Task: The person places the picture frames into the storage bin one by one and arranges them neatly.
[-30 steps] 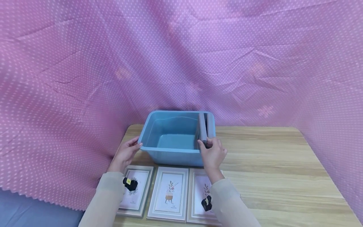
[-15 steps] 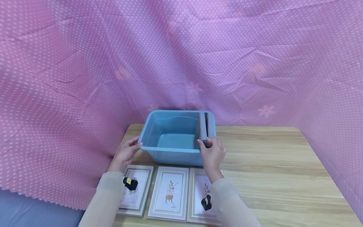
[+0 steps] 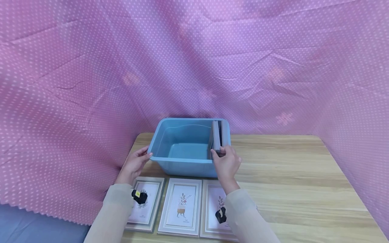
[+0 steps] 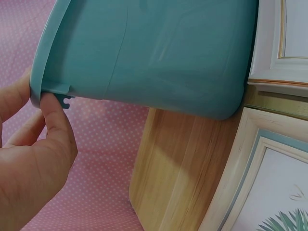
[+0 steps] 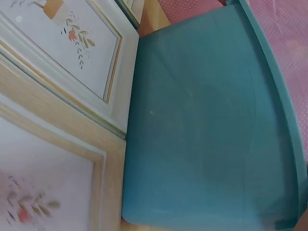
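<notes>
On my feed: left fingers (image 3: 141,151) pinching blue plastic tub (image 3: 188,168), right fingers (image 3: 232,156) pinching on-edge frame (image 3: 216,136), picture frames (image 3: 181,210) below.

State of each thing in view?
Blue bin: upright, partly filled
Inner left frame: on edge
Inner right frame: on edge
Left table frame: flat, face-up
Middle table frame: flat, face-up
Right table frame: flat, face-up
Left hand: gripping bin rim
Right hand: pinching inner left frame
Pink cloth: creased
</notes>
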A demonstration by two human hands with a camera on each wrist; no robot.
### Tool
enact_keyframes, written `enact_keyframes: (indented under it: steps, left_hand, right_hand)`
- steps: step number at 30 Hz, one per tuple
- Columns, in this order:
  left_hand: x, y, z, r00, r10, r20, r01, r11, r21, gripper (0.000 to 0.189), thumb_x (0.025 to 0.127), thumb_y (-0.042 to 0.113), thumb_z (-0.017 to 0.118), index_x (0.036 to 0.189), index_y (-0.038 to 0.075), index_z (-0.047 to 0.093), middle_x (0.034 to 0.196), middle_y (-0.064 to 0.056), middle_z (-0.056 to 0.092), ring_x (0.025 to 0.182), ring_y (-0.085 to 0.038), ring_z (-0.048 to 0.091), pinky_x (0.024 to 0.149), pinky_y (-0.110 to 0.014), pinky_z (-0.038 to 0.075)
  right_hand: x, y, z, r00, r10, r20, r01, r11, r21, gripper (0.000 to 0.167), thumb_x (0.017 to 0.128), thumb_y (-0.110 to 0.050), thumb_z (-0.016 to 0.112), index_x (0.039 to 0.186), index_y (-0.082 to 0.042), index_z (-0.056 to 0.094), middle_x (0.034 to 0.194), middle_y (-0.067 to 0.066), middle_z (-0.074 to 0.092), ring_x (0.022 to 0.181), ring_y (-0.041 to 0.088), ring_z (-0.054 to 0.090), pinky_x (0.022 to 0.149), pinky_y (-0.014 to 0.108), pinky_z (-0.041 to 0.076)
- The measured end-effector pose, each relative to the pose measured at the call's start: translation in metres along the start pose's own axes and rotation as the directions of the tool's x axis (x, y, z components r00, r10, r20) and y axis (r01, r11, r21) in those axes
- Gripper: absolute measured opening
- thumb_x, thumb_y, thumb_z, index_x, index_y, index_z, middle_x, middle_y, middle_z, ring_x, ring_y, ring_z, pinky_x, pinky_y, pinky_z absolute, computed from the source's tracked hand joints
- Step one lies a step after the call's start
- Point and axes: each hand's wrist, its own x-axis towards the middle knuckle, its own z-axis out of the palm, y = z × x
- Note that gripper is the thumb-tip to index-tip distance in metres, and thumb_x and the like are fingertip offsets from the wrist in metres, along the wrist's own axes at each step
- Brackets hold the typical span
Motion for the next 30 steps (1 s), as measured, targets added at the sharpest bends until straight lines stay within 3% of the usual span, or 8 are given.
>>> enact_keyframes:
  steps: [12,22,30]
  left_hand:
    - [-0.0028,-0.0003,-0.0006,1.000,0.002,0.006,-0.002,1.000,0.015,0.055,0.094,0.000,0.056,0.144,-0.004,0.034,0.141,-0.024,0.037,0.119,-0.022,0.045,0.098,-0.022,0.043]
    - [-0.0022,-0.0001,-0.0003,1.000,0.005,-0.005,-0.005,1.000,0.013,0.053,0.093,-0.001,0.057,0.142,-0.005,0.036,0.140,-0.025,0.039,0.113,-0.017,0.050,0.095,-0.021,0.045]
    - [-0.0022,0.0005,-0.0005,1.000,0.018,-0.002,-0.018,0.999,0.026,0.054,0.094,0.000,0.057,0.142,-0.005,0.035,0.138,-0.025,0.040,0.106,-0.011,0.053,0.094,-0.020,0.046]
  right_hand:
    - [-0.0018,0.0007,0.0004,0.999,0.038,-0.004,-0.038,0.999,-0.035,0.031,0.072,-0.025,0.085,0.088,-0.008,0.065,0.083,0.007,0.067,0.076,0.022,0.061,0.073,0.040,0.034]
    - [-0.0008,0.0043,0.0030,0.998,0.066,-0.020,-0.067,0.992,-0.109,0.032,0.071,-0.030,0.086,0.085,-0.010,0.065,0.081,0.004,0.067,0.075,0.022,0.057,0.071,0.041,0.032]
    - [0.0016,0.0039,0.0019,0.995,0.097,-0.026,-0.099,0.990,-0.099,0.036,0.069,-0.032,0.086,0.084,-0.011,0.061,0.080,0.002,0.063,0.077,0.021,0.052,0.071,0.041,0.030]
